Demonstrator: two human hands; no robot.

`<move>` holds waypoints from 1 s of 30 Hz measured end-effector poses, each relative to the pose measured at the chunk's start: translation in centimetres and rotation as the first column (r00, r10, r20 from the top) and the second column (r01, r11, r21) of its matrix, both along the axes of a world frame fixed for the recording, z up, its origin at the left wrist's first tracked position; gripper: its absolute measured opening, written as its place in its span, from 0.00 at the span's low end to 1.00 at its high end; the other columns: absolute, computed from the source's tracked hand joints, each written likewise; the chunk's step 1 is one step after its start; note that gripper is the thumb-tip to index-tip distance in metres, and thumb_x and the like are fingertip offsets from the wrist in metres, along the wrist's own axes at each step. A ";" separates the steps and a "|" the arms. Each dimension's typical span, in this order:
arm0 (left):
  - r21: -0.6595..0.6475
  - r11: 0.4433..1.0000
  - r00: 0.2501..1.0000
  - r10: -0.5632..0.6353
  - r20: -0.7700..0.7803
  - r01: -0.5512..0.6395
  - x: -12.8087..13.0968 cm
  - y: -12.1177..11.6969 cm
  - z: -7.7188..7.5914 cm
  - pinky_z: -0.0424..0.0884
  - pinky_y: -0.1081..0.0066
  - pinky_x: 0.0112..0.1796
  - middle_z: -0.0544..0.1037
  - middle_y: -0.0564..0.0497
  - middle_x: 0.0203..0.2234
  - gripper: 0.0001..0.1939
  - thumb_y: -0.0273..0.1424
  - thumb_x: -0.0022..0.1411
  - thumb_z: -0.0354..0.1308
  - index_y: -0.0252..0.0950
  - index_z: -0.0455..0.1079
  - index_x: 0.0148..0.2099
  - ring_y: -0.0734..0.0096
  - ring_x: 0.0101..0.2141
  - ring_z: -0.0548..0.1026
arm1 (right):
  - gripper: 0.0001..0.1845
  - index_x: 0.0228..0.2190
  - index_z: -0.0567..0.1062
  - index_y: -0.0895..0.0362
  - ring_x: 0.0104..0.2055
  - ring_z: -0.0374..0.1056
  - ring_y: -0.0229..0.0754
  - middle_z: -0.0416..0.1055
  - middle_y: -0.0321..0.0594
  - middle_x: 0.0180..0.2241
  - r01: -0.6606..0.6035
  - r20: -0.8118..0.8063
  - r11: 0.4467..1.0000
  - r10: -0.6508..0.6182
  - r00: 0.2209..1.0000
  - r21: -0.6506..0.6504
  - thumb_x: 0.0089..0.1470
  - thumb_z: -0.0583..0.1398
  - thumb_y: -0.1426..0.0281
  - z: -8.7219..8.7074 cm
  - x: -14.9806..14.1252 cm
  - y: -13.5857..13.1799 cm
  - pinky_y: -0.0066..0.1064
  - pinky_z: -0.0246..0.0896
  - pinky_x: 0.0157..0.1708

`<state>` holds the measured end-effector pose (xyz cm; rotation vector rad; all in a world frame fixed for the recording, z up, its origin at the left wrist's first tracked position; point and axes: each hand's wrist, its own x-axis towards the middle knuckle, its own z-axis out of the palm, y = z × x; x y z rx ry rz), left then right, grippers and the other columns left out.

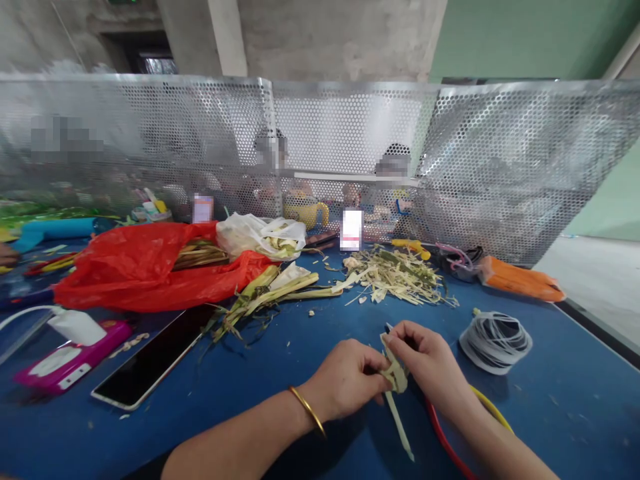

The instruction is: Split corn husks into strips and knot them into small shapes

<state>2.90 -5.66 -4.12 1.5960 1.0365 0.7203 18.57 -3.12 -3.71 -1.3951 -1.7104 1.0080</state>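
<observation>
My left hand (345, 380) and my right hand (427, 363) meet over the blue table (250, 400), both pinched on a folded pale green leaf strip (396, 377). The strip's loose end (403, 430) trails down toward me. A gold bangle (309, 412) sits on my left wrist. A dark thin object sticks up by my right fingertips; I cannot make it out.
Leaf stalks (270, 293) and a pile of leaf scraps (395, 273) lie ahead. A red plastic bag (145, 267), a white bag (263, 237), a phone (150, 360), a pink case (70, 360), a coil of white bands (495, 340), an orange item (520, 280). Perforated metal screen (350, 133) behind, people beyond it.
</observation>
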 end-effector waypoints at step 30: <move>-0.354 0.934 0.987 0.103 0.125 -0.053 0.4 -0.4 1.2 0.70 0.70 0.29 0.72 0.52 0.17 0.16 0.39 0.41 0.67 0.29 0.75 0.26 0.73 0.21 0.71 | 0.15 0.21 0.69 0.58 0.19 0.64 0.32 0.72 0.34 0.20 -0.021 -0.435 0.992 -0.036 0.899 -0.126 0.46 0.63 0.59 0.5 -0.5 0.3 0.25 0.58 0.23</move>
